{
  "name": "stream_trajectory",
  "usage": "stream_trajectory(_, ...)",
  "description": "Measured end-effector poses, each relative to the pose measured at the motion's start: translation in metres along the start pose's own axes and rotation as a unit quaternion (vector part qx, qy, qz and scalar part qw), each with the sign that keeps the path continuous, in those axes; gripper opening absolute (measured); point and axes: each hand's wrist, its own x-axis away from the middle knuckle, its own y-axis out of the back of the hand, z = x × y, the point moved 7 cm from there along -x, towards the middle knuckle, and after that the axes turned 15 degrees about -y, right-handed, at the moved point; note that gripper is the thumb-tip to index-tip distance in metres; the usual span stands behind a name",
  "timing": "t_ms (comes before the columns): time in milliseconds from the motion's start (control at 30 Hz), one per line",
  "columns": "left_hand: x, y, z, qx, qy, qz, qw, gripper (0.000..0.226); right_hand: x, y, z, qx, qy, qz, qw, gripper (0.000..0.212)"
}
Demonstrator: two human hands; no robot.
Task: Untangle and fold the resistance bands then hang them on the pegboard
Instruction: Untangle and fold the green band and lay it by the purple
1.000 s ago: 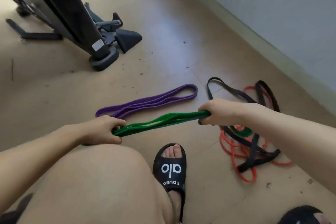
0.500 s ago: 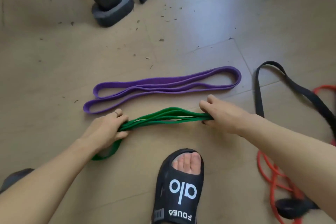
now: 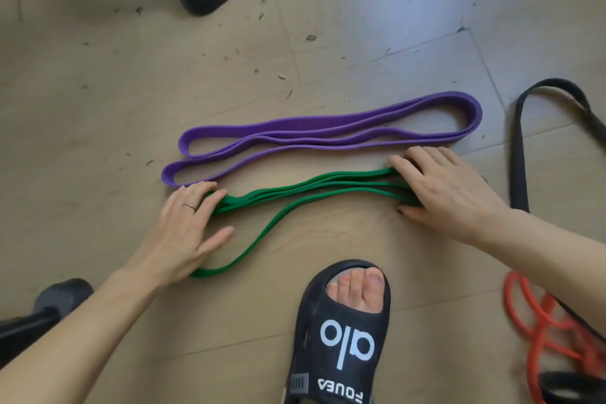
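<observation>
Both hands press the folded green resistance band (image 3: 314, 190) flat on the floor (image 3: 98, 108). Left hand (image 3: 183, 226) and right hand (image 3: 442, 187) fingers lie straight on its ends. The folded purple resistance band (image 3: 328, 131) lies just beyond the fingertips.

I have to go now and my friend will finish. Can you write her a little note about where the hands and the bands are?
Left hand: flat, pressing one end of the folded green rubber band on the floor.
Right hand: flat on its other end.
Done: the purple rubber band lies folded just beyond the green one.
Left: one green loop strays toward the black slipper; the black band and orange band lie unfolded on the right. Nothing hung yet.
</observation>
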Motion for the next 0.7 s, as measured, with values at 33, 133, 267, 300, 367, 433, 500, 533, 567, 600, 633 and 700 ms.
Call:
stream_trajectory(33,0.002,0.002,0.002,-0.008,-0.010,-0.006,1.000,0.065,0.002,0.000,-0.003,-0.005,-0.011,-0.001,1.000,0.078)
stream_trajectory(133,0.004,0.002,0.011,-0.030,-0.024,0.004,0.999,0.066,0.006,0.002,-0.012,-0.018,-0.029,-0.007,0.999,0.077)
stream_trajectory(267,0.000,0.001,0.016,-0.071,-0.044,-0.021,0.996,0.046,0.005,0.003,-0.011,-0.008,-0.018,-0.004,1.000,0.062)
stream_trajectory(300,0.000,0.001,0.016,-0.078,-0.049,-0.023,0.995,0.043,0.004,0.003,-0.011,-0.007,-0.020,-0.005,1.000,0.060)
stream_trajectory(367,0.004,0.002,0.015,-0.078,-0.056,-0.030,0.995,0.038,0.003,0.005,-0.013,-0.013,-0.027,-0.012,0.999,0.059)
stream_trajectory(433,0.006,0.004,0.015,-0.073,-0.061,-0.040,0.995,0.034,0.003,0.006,-0.017,-0.016,-0.032,-0.021,0.999,0.060)
stream_trajectory(500,0.007,0.007,0.015,-0.076,-0.063,-0.046,0.994,0.032,0.003,0.007,-0.020,-0.013,-0.034,-0.029,0.999,0.061)
stream_trajectory(533,0.007,0.008,0.017,-0.073,-0.055,-0.046,0.995,0.029,0.002,0.007,-0.022,-0.012,-0.037,-0.030,0.999,0.062)
stream_trajectory(567,0.008,0.008,0.021,-0.063,-0.041,-0.044,0.996,0.026,0.002,0.008,-0.023,-0.013,-0.043,-0.031,0.999,0.064)
stream_trajectory(600,0.009,0.008,0.023,-0.047,-0.026,-0.041,0.998,0.028,0.002,0.008,-0.024,-0.015,-0.048,-0.032,0.998,0.066)
stream_trajectory(633,0.012,0.009,0.026,-0.032,-0.021,-0.040,0.998,0.030,0.002,0.007,-0.025,-0.017,-0.051,-0.032,0.998,0.067)
stream_trajectory(700,0.017,0.011,0.030,-0.014,-0.042,-0.037,0.998,0.031,0.003,0.006,-0.024,-0.022,-0.052,-0.032,0.998,0.070)
